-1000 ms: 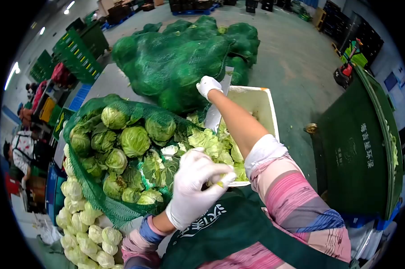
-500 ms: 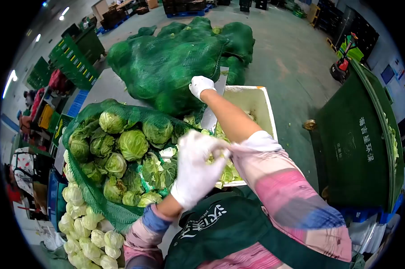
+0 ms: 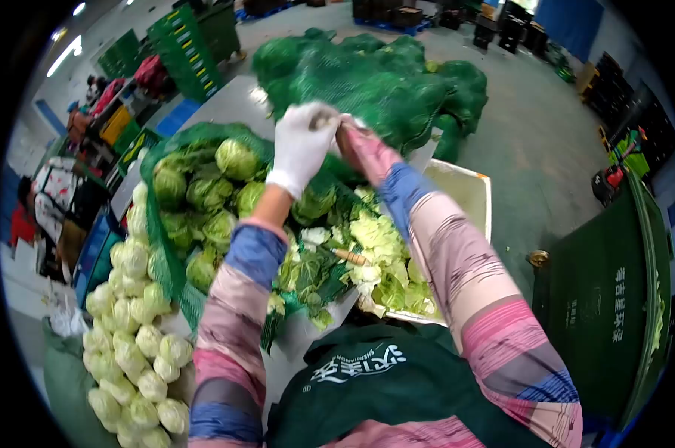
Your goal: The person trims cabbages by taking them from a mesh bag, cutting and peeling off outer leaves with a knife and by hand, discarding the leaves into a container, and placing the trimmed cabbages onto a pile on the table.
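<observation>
My left hand [image 3: 301,145], in a white glove, is raised over the netted cabbages with its fingers curled beside the right sleeve's cuff. What it pinches is too blurred to make out. My right hand [image 3: 352,121] is mostly hidden at the end of the pink sleeve [image 3: 367,153], against the left fingertips. Behind both hands lies a full green net sack [image 3: 367,86]. An open net sack of cabbages [image 3: 236,159] is below and left. A wooden handle [image 3: 350,257] rests among loose leaves [image 3: 375,239] on the table.
A white foam box [image 3: 468,198] with leaves stands right of the table. Peeled cabbages [image 3: 132,351] are piled at the lower left. A large green bin [image 3: 591,299] is on the right. Green crates [image 3: 184,56] and people [image 3: 57,194] are at the far left.
My left hand has moved up and forward to the right cuff. The right sleeve, bunched near the elbow before, now covers the forearm. The view has shifted, and the wooden handle is visible.
</observation>
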`<state>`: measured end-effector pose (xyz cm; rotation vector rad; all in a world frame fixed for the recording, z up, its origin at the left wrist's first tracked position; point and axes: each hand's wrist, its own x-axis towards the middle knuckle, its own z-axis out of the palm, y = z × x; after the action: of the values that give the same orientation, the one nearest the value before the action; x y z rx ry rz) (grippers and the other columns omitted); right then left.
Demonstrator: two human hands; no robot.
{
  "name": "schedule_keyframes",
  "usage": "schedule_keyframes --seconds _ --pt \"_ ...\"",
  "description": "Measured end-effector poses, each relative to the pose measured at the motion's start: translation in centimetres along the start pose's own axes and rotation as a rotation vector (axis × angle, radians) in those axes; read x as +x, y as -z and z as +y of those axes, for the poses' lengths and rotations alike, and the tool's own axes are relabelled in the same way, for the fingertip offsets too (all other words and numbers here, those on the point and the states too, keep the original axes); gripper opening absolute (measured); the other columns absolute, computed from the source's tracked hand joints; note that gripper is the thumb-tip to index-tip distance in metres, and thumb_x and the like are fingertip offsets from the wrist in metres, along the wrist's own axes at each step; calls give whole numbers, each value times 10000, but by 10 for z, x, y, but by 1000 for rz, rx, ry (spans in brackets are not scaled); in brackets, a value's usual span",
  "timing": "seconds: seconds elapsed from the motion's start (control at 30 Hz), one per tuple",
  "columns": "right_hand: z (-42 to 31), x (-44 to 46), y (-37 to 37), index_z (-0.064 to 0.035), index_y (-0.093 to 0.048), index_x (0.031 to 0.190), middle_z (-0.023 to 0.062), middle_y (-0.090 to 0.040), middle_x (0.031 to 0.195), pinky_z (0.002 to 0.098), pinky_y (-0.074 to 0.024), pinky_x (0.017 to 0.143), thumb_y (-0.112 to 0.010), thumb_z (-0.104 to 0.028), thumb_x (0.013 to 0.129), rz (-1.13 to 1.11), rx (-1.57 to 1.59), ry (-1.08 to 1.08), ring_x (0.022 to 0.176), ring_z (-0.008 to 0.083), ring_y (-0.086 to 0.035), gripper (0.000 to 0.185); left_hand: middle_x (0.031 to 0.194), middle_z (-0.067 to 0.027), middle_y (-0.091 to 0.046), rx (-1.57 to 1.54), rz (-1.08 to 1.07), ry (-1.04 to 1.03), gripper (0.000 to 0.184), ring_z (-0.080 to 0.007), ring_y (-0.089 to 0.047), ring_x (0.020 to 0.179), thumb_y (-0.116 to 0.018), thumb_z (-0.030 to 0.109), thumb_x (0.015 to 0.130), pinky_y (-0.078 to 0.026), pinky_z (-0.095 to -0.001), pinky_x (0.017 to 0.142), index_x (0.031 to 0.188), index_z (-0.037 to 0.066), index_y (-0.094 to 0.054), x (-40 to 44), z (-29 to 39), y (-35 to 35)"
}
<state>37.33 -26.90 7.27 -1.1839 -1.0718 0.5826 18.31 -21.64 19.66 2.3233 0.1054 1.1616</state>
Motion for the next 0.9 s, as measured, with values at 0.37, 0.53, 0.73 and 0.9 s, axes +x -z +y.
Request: schedule_keyframes --seconds 0.37,0.53,0.73,0.9 --pt "-37 -157 -45 -53 -681 962 81 -692 893 352 -536 740 -611 -304 903 -252 -588 -214 820 222 -666 267 1029 -119 -685 -67 -67 843 361 -180 -643 938 -660 263 851 -493 -292 838 1086 -11 -636 -131 -192 117" --pt "79 -234 -108 -71 -610 1179 133 -634 990 402 -497 805 -700 -320 780 -111 -1234 -221 923 301 -606 479 1051 -119 -667 -193 -144 1156 409 -189 -621 935 -617 310 894 -483 -282 812 1148 -10 -597 -198 -223 90" --pt "122 -213 -132 -86 -620 1040 107 -605 997 392 -494 769 -688 -202 767 -185 -1221 -355 933 297 -584 305 1139 -212 -631 -120 -465 834 381 -278 -596 1078 -525 232 924 -455 -338 933 1188 -41 -561 -137 -186 18" --pt "76 -209 -92 -41 -607 1160 168 -632 1054 369 -492 858 -656 -166 825 -227 -804 -459 972 321 -613 361 1158 -290 -593 95 -562 713 440 -390 -576 1089 -518 262 917 -442 -382 952 1182 -88 -545 -90 -221 -39"
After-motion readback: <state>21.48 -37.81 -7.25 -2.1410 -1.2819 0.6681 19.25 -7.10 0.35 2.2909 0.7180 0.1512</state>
